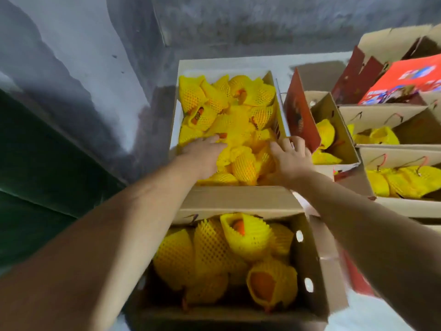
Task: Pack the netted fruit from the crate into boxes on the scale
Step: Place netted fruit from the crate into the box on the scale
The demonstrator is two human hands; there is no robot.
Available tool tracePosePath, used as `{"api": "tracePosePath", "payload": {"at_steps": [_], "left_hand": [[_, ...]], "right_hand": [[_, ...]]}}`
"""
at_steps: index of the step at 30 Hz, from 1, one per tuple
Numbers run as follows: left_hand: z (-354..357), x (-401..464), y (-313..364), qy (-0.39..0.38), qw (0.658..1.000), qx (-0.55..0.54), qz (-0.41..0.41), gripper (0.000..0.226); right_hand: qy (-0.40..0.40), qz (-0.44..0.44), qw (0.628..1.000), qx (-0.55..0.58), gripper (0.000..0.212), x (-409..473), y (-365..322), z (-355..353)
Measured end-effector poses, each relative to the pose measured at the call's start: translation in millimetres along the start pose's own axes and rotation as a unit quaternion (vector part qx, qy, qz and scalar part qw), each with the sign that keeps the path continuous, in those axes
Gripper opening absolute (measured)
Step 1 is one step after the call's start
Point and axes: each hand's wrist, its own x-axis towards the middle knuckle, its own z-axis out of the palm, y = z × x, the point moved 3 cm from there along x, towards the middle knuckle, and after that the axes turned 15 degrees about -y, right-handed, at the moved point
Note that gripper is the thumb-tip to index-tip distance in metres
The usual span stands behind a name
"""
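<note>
Here, both hands reach into the far crate (270, 80) of netted fruit (229, 115) — left hand (205, 152) flat on the pile, grip released; right hand (290, 156) spread at its right wall, grasping nothing — near box (307, 256) part-filled.

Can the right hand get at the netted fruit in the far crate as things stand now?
Probably yes: the right hand already lies over the netted fruit at the open crate's right side; nothing covers it.

Both hands reach into the far box (272, 78) of yellow netted fruit (229, 108) mid-frame. The left hand (205, 152) lies flat; the right hand (290, 156) spreads its fingers. Another fruit box (315, 271) sits lower.
</note>
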Motion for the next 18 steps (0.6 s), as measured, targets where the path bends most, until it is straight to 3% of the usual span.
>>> {"api": "tracePosePath", "payload": {"at_steps": [4, 10, 18], "left_hand": [[5, 21, 3, 0.002, 0.998, 0.035, -0.058, 0.090], [6, 23, -4, 0.024, 0.996, 0.017, -0.087, 0.077], [-13, -24, -9, 0.172, 0.979, -0.092, -0.056, 0.095]], "right_hand": [[0.062, 0.008, 0.998, 0.015, 0.099, 12, 3, 9], [0.120, -0.004, 0.991, 0.062, 0.076, 10, 4, 10], [0.177, -0.067, 0.932, 0.310, 0.090, -33, 6, -15]]}}
